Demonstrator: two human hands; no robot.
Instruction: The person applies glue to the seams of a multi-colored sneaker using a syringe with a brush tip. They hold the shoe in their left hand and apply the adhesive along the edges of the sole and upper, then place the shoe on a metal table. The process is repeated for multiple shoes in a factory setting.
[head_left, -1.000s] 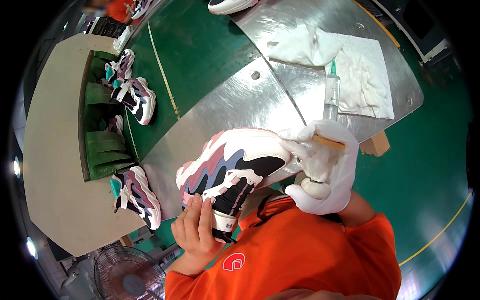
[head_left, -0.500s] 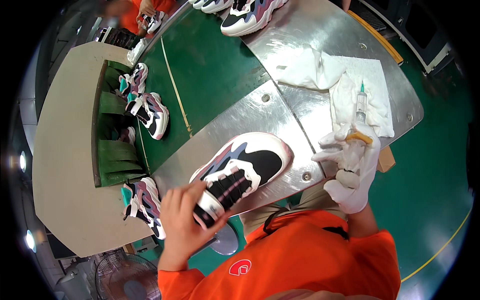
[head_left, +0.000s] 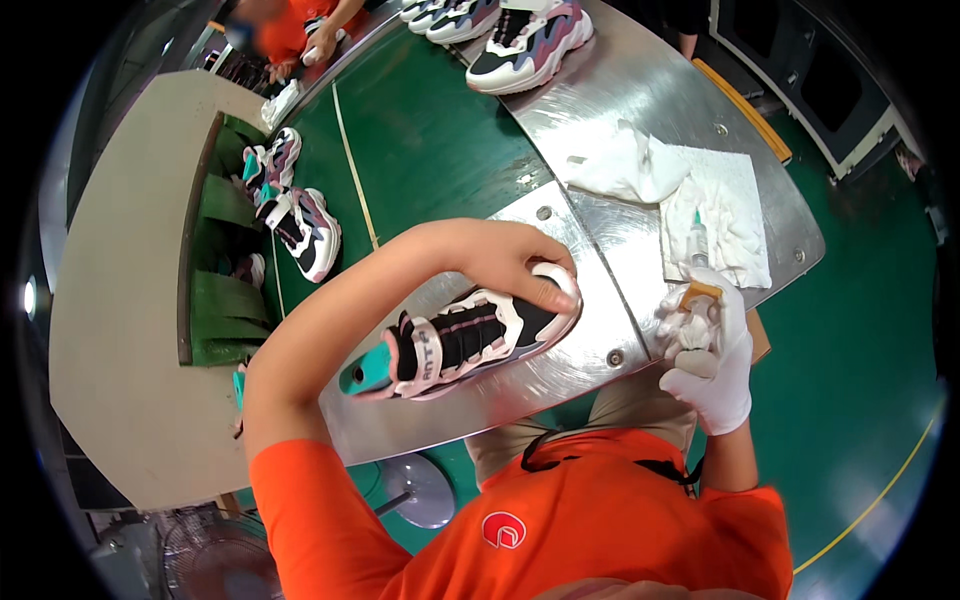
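head view: the bare left hand [head_left: 508, 264] clasps the toe of a black, white and mauve sneaker [head_left: 465, 340] by the silvery metal table [head_left: 620, 310]'s near edge; the white-gloved right hand [head_left: 715, 362] curls around a clear, green-tipped syringe [head_left: 698, 246] toward its right corner.

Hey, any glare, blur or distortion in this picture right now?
In the head view, glare brightens the metal tabletop and black corners frame the fisheye image; same view, the fan at lower left looks soft, while the shoe under the left hand looks fairly sharp.
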